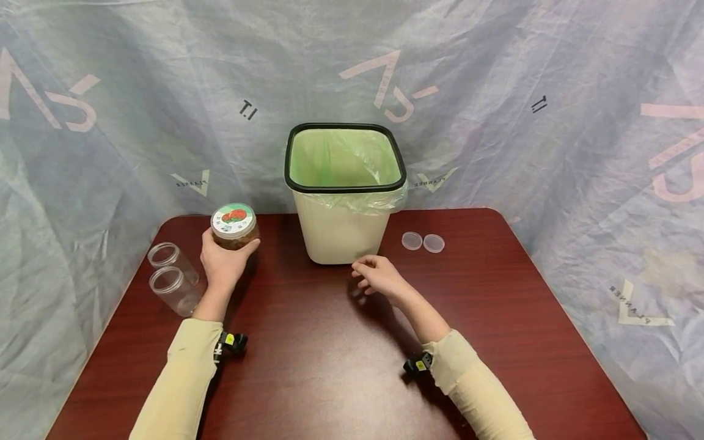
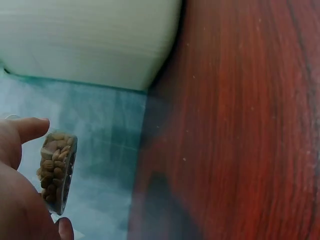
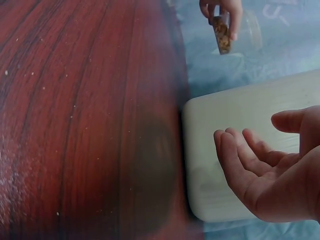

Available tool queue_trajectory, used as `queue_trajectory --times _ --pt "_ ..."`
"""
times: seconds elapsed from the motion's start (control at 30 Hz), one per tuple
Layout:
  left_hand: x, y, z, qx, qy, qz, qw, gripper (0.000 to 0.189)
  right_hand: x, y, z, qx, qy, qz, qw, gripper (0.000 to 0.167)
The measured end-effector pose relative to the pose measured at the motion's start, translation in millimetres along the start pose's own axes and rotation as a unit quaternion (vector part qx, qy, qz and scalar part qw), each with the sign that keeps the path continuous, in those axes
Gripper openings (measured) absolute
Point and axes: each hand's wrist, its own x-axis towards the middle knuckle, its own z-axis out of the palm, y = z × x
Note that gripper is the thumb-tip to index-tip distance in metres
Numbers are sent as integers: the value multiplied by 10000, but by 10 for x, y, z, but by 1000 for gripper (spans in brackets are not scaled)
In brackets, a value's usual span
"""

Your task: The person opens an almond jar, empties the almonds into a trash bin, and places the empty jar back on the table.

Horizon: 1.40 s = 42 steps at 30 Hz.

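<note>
At the left of the head view my left hand (image 1: 224, 261) grips a clear plastic jar (image 1: 235, 227) whose round lid label is green and white with red fruit on it. In the left wrist view, brown almond-like nuts (image 2: 57, 162) show through the jar wall, between the thumb and the fingers. The jar appears raised off the tabletop. My right hand (image 1: 381, 278) hovers in front of the bin (image 1: 345, 235) and holds nothing. In the right wrist view its fingers (image 3: 240, 160) are loosely bent, with the thumb apart from them.
Two uncapped clear jars (image 1: 175, 287) stand beside my left forearm. Right of the bin lie two clear round lids (image 1: 422, 242). The bin has a black rim (image 1: 345, 189) and a green-tinted liner. A printed cloth (image 1: 473, 91) hangs behind the dark red table (image 1: 308, 342).
</note>
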Motion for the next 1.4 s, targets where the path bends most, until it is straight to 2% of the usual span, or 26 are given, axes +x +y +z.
queue_trajectory --times 0.27,0.73,1.03,1.4 --pt "-151 151 -88 -86 -173 452 9988 95 -38 -41 2 8 45 -72 10000 30" --pt "-409 190 -214 141 -433 847 9954 93 -131 -119 -10 -74 17 -260 9996 27" --pt "-597 187 -213 87 -886 1129 9896 92 -209 -212 -25 -184 109 -380 9990 24" --pt "-764 341 -184 2 -1432 1438 9792 94 -319 -280 -12 -703 368 -857 9932 19"
